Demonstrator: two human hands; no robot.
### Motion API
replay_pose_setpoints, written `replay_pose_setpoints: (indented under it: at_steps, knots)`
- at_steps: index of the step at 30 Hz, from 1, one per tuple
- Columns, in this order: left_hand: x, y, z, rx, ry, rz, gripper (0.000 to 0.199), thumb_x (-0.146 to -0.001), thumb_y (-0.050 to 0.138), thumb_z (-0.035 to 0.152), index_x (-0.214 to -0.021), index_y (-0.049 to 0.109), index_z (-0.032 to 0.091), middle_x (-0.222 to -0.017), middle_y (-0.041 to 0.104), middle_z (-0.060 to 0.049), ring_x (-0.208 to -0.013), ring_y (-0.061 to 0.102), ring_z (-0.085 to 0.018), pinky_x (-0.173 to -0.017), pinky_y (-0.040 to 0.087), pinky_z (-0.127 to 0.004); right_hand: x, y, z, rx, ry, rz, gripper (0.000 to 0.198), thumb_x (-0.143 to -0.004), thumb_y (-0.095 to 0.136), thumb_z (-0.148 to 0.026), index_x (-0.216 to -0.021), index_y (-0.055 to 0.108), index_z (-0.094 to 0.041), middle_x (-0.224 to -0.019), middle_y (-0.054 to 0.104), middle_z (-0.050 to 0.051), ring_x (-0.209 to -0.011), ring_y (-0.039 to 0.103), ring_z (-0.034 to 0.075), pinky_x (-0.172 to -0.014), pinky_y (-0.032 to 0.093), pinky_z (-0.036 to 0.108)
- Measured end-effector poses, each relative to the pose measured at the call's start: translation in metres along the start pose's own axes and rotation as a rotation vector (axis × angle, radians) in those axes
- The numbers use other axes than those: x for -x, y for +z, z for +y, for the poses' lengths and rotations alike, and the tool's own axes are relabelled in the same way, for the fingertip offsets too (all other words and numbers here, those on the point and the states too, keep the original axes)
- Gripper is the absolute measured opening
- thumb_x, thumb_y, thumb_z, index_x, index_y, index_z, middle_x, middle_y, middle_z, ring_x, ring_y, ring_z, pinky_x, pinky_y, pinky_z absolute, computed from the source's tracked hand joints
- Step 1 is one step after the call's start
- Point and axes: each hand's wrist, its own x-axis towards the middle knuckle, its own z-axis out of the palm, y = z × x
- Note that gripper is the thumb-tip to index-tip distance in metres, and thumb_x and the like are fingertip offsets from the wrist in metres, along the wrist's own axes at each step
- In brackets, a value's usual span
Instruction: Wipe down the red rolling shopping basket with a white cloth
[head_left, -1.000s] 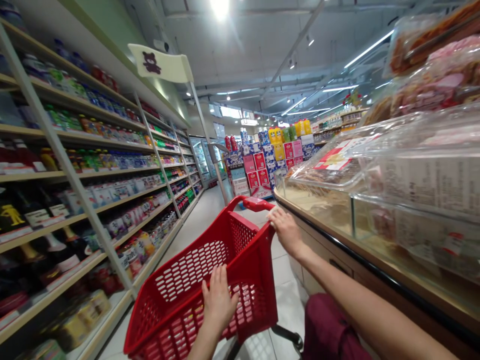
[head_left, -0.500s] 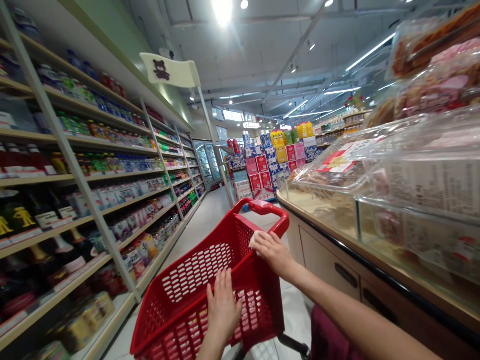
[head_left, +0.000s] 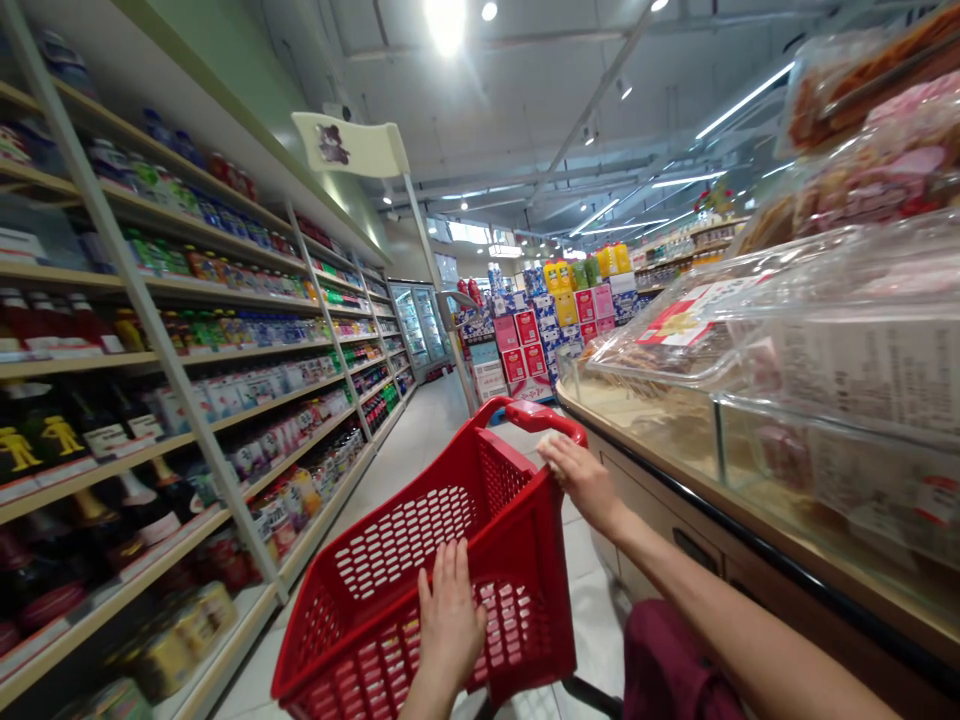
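Note:
A red plastic shopping cart (head_left: 405,530) with slotted sides stands in front of me, its handle (head_left: 551,412) at the far right end. My right hand (head_left: 589,482) presses a small white cloth (head_left: 555,452) against the cart's rim just below the handle; its fingers are closed over the cloth and hide part of it. My left hand (head_left: 452,610) rests on the near rim, its fingers stretched out flat and the thumb apart, with nothing in it.
On the left, long shelves (head_left: 247,290) hold bottles and cans. A glass-edged counter (head_left: 637,400) with clear packed food boxes (head_left: 750,300) runs along the right. Stacked drink cartons (head_left: 525,345) and a post with a bear sign (head_left: 352,145) stand ahead.
My right hand has slid with the cloth along the rim to the right, closer to the handle. The cart appears slightly further right in view. My left hand stays on the near rim.

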Motion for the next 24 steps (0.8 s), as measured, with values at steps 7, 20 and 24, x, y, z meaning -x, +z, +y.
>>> replay_pose_setpoints:
  at_steps: [7, 20, 24]
  knots:
    - [0.002, 0.004, -0.001, 0.009, 0.001, 0.005, 0.067, -0.067, 0.037, 0.018, -0.132, 0.023, 0.014, -0.139, 0.028, -0.007, -0.128, 0.02, -0.022, -0.105, 0.014, -0.044, 0.094, 0.006, -0.023, -0.135, -0.087, -0.126, 0.032, -0.083, 0.043, -0.017, -0.112, 0.055, -0.023, -0.111, 0.059, 0.006, -0.109, 0.05, 0.018, -0.088, 0.047, 0.032]
    - [0.002, 0.004, 0.0, 0.015, 0.003, 0.022, 0.068, -0.066, 0.038, 0.018, -0.132, 0.023, 0.013, -0.139, 0.028, -0.007, -0.128, 0.019, -0.022, -0.105, 0.013, -0.044, 0.081, 0.0, -0.014, -0.087, -0.008, -0.114, 0.034, -0.083, 0.04, -0.013, -0.112, 0.055, -0.024, -0.112, 0.059, 0.006, -0.107, 0.052, 0.018, -0.089, 0.046, 0.037]
    - [0.002, 0.007, 0.0, 0.014, 0.004, 0.032, 0.069, -0.066, 0.039, 0.018, -0.132, 0.023, 0.014, -0.139, 0.028, -0.006, -0.128, 0.02, -0.022, -0.104, 0.013, -0.044, 0.089, -0.01, -0.023, -0.145, 0.026, -0.098, 0.034, -0.084, 0.04, -0.015, -0.113, 0.054, -0.025, -0.113, 0.058, 0.004, -0.107, 0.051, 0.016, -0.088, 0.047, 0.031]
